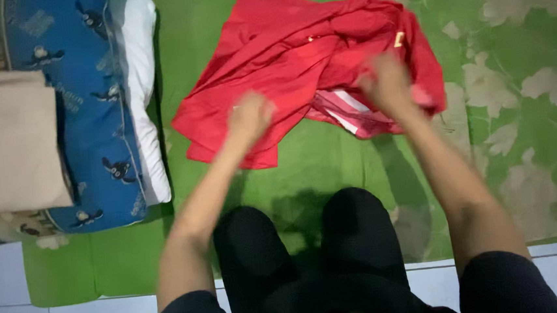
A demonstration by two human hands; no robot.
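**Both hands on a crumpled red garment, spread crosswise on a green mat**

Green floral matting (331, 166) covered the floor where the person knelt, with pale tiles showing at its near edge. Nearest the camera were the person's dark-clad knees (310, 239), close together, and both bare forearms reached forward from them.

Just past the knees lay a strip of bare mat, and beyond it the red garment (285, 64), rumpled and partly folded over itself. Its long axis ran roughly left to right across the person's front, tilted so that the left end sat nearer and the right end farther off. A striped pink-and-white inner part showed under its near right edge.

The left hand (248, 118) rested on the near left part of the cloth, close to its lower hem. It was blurred, so whether its fingers pinched the fabric or merely pressed it could not be told. The right hand (387, 80) sat on the bunched right part, a little farther away than the left; its fingers seemed curled into the folds, yet blur hid the grip itself. The bulk of the garment lay between the two hands and beyond them, so neither hand had to cross over.

Well off to the left of the left hand lay a blue patterned pillow (92, 104) with a white edge, and a folded beige cloth (9, 142) lay on top of it.
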